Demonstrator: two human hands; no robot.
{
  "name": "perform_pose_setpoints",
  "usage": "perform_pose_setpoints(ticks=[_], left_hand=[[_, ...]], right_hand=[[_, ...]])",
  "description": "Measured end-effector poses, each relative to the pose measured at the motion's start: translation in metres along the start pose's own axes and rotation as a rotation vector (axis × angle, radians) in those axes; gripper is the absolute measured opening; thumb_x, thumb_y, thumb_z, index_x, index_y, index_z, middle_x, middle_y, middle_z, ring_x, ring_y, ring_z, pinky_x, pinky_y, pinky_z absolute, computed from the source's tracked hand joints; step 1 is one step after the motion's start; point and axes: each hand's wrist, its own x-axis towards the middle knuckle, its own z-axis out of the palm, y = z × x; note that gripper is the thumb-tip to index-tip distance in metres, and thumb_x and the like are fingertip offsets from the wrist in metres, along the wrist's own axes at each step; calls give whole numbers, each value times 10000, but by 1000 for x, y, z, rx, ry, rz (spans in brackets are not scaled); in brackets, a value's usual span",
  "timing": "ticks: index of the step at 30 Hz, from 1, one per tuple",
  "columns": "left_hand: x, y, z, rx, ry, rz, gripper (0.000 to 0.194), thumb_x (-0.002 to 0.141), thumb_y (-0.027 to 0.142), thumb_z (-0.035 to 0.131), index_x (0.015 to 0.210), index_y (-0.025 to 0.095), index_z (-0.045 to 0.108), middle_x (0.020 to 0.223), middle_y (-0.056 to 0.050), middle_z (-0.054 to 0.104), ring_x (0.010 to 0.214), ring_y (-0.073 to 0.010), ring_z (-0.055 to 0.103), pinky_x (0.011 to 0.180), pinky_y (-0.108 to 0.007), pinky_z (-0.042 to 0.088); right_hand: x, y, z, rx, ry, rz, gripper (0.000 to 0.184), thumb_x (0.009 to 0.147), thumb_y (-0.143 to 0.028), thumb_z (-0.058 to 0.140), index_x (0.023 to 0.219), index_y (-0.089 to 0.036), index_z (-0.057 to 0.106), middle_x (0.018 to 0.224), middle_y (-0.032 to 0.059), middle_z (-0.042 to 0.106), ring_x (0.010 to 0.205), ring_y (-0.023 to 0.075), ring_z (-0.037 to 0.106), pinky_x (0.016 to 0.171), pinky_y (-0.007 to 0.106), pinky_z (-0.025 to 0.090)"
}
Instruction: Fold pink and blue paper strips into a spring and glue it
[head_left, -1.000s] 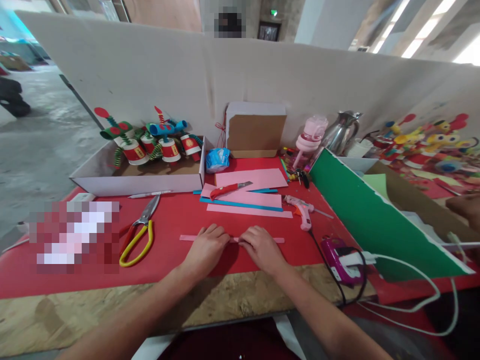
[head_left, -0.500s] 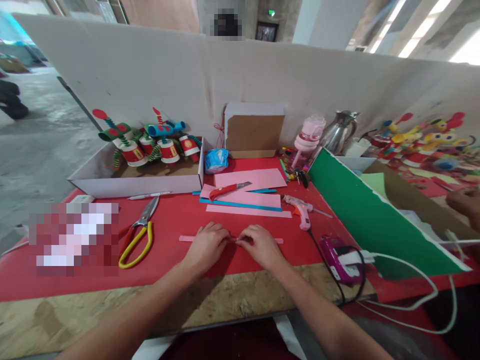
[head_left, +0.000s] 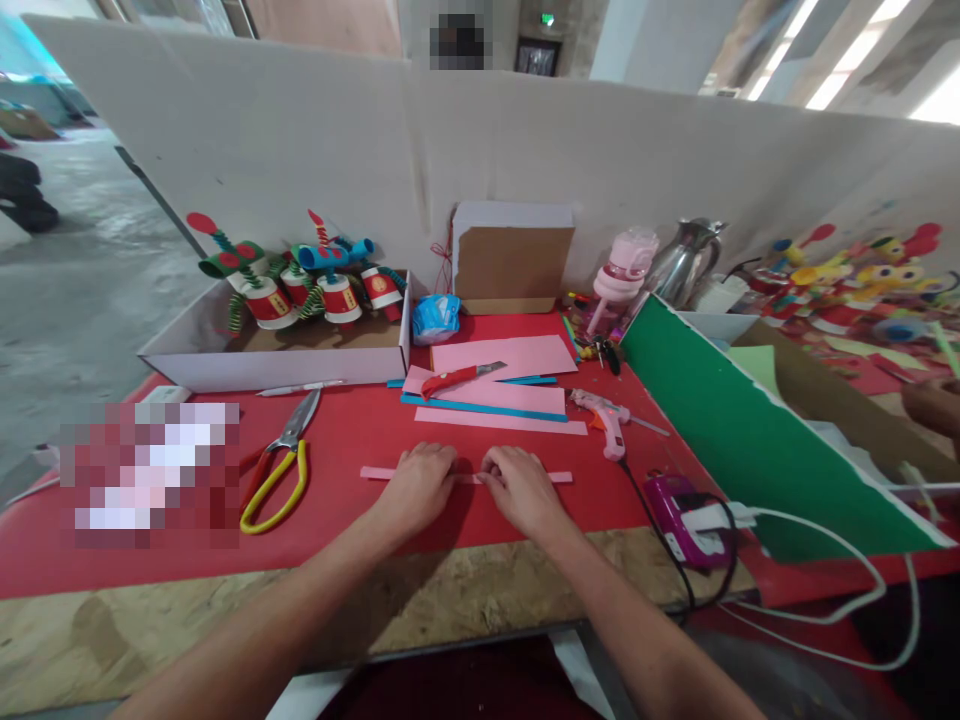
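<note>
Pink paper strip [head_left: 469,479] lay sideways across the red tabletop [head_left: 337,520], my left hand [head_left: 422,487] and right hand [head_left: 521,490] curled closed, pinching it near mid-length, presumably to keep it straight.

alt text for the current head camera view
A person's left hand and right hand hold a narrow pink paper strip over a red table covering. Ahead, a red-handled knife rests on pink sheets; shears lie left, a pink glue gun right.

We see pink on the paper strip [head_left: 468,479], red on the tabletop [head_left: 337,500], mottled tan on the wooden board [head_left: 465,590], yellow and red on the shears' handles [head_left: 303,468], green on the panel [head_left: 735,440]
</note>
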Motion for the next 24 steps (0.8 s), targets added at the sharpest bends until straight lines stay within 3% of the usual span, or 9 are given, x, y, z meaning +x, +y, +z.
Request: perform_pose_setpoints(ticks=[10, 15, 18, 20, 24], left_hand=[[2, 1, -1, 35, -47, 11, 231, 809, 117, 385, 960, 183, 547, 965, -109, 632, 945, -263, 580, 747, -371, 432], [4, 1, -1, 6, -66, 10, 211, 836, 143, 374, 964, 181, 538, 960, -106, 632, 930, -262, 583, 747, -373, 430], [5, 1, -3, 1, -77, -5, 216, 825, 134, 382, 966, 172, 541, 940, -110, 632, 928, -260, 581, 754, -373, 436], [2, 2, -6, 11, -67, -8, 223, 816, 121, 390, 969, 163, 547, 940, -116, 627, 923, -261, 578, 763, -380, 442], [-21, 10, -6, 57, 76, 63, 313, 797, 70, 390, 1047, 150, 561, 1111, -137, 598, 1041, -261, 543, 876, -420, 419]], right_hand=[[-2, 2, 1, -142, 73, -40, 61, 863, -156, 525, 845, -197, 567, 860, 43, 614, 810, 188, 541, 691, 307, 351], [-18, -8, 11, -103, 87, -259, 232, 895, -141, 439, 1072, -148, 588, 1075, 109, 638, 1012, 217, 541, 870, 354, 403], [-32, -12, 21, -73, 36, -321, 515, 891, -352, 487, 1323, -80, 421, 1382, 165, 456, 1286, 253, 385, 1060, 419, 301], [-39, -13, 24, -97, -7, -313, 662, 872, -452, 486, 1391, -74, 325, 1458, 163, 351, 1364, 272, 274, 1115, 474, 209], [-44, -15, 24, -127, -78, -275, 668, 881, -445, 448, 1410, -66, 295, 1483, 154, 301, 1398, 277, 191, 1137, 507, 134]])
